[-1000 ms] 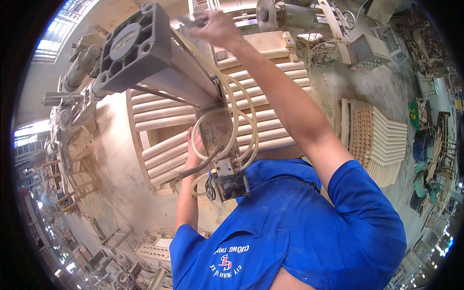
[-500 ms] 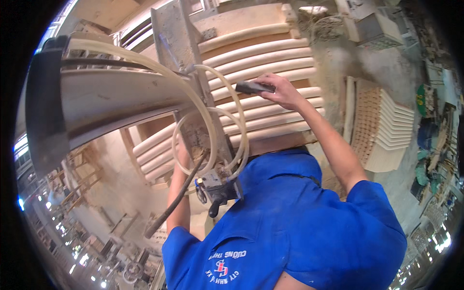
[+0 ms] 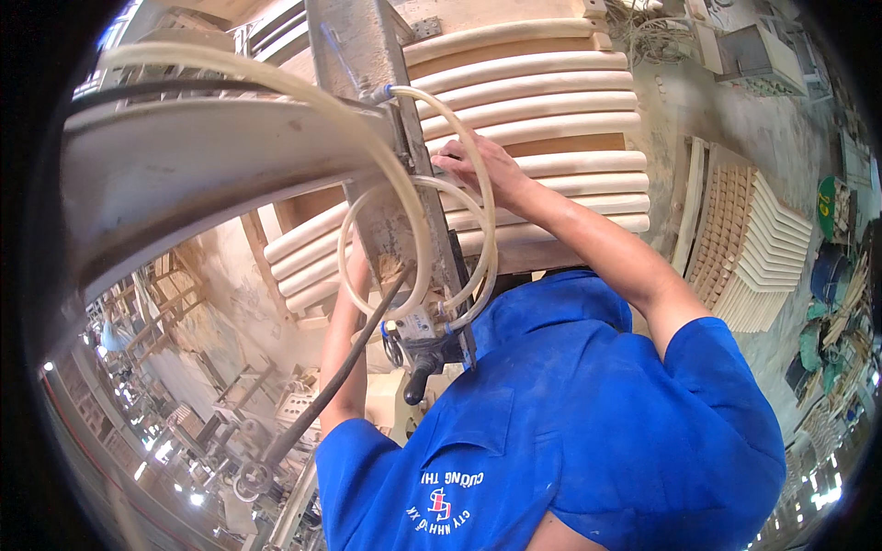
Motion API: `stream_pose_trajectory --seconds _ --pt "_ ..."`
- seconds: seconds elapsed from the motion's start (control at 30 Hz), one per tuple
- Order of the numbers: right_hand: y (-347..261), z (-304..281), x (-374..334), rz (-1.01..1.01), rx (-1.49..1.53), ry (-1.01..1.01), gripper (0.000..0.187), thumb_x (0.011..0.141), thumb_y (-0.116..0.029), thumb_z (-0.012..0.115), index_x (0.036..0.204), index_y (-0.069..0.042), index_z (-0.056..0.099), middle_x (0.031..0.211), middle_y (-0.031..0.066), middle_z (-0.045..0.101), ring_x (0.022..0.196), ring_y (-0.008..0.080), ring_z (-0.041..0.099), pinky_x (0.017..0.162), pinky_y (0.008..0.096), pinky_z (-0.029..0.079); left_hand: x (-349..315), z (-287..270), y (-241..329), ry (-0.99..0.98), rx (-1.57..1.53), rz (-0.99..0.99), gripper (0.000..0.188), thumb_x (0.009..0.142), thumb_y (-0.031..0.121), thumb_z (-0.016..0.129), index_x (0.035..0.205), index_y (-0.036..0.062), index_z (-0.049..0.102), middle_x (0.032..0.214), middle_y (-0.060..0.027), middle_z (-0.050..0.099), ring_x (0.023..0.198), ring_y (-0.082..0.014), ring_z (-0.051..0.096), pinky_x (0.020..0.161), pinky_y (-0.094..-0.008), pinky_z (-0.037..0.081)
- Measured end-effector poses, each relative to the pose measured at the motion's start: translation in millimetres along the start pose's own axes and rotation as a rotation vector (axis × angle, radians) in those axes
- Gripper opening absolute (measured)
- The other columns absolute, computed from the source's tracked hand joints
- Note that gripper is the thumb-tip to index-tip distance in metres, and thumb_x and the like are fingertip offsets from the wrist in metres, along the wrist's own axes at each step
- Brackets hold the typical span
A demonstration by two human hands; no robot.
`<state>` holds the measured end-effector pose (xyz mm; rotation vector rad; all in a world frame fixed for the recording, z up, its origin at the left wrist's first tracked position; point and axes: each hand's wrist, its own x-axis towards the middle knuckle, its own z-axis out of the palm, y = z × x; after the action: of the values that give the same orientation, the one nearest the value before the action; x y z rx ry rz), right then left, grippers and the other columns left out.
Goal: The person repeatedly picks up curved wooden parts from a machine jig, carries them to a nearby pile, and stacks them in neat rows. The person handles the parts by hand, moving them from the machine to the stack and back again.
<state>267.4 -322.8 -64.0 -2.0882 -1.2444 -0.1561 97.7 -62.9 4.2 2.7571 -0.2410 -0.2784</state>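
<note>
My right hand reaches to the edge of a dusty metal machine column, over a row of long, pale, rounded wooden pieces. Its fingers are bent together at the column, and whatever they hold is hidden. A clear hose crosses in front of this hand. On the other side, my left forearm goes up behind the machine, which covers my left hand. Below the looped hoses sits a valve with a black lever, close to my chest.
A broad metal arm spans the left side, with a black cable hanging below. More wooden pieces lie left of the column. On the floor at right stands a stack of angled wooden parts, near a metal box.
My right hand has moved left to the column. The dark block it held is out of sight. The view has shifted slightly.
</note>
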Motion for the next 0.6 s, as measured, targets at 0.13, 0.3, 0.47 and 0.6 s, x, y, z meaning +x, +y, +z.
stream_pose_trajectory --seconds 0.13,0.3,0.47,0.6 --pt "-1.8 -0.4 3.1 0.032 -0.123 -0.095 0.024 0.086 -0.013 0.067 0.11 -0.013 0.064 0.097 0.0029 0.06 0.09 0.0255 0.061 0.081 0.0379 0.056 28.5 6.7 -0.5 -0.006 -0.002 0.03 0.061 0.082 0.042 0.07 0.135 0.0141 0.061 0.142 -0.0131 0.053 0.136 -0.0297 0.043 0.116 -0.0504 0.027" --pt "-9.8 -0.9 6.5 0.089 -0.245 -0.144 0.016 0.089 -0.017 0.063 0.105 -0.014 0.065 0.098 0.0021 0.062 0.093 0.0234 0.062 0.082 0.0338 0.057 58.7 8.6 0.3 -0.008 0.005 0.059 0.061 0.082 0.042 0.07 0.135 0.0138 0.061 0.142 -0.0131 0.054 0.136 -0.0298 0.044 0.116 -0.0502 0.027" --pt "-7.9 -16.7 13.2 0.27 0.089 -0.276 0.019 0.095 -0.022 0.059 0.092 -0.005 0.068 0.094 0.0205 0.067 0.092 0.0396 0.068 0.076 0.0488 0.059 74.2 12.4 -0.8 -0.012 0.013 0.083 0.06 0.082 0.041 0.069 0.135 0.0134 0.061 0.141 -0.0132 0.054 0.135 -0.0298 0.044 0.115 -0.05 0.028" --pt "-5.9 -19.5 19.2 0.505 0.046 -0.258 0.017 0.089 -0.023 0.066 0.097 -0.011 0.074 0.094 0.014 0.069 0.093 0.037 0.068 0.081 0.0457 0.058 85.0 12.5 -3.1 -0.016 0.011 0.103 0.059 0.082 0.04 0.069 0.135 0.0132 0.061 0.141 -0.0132 0.054 0.135 -0.0299 0.045 0.115 -0.0498 0.028"
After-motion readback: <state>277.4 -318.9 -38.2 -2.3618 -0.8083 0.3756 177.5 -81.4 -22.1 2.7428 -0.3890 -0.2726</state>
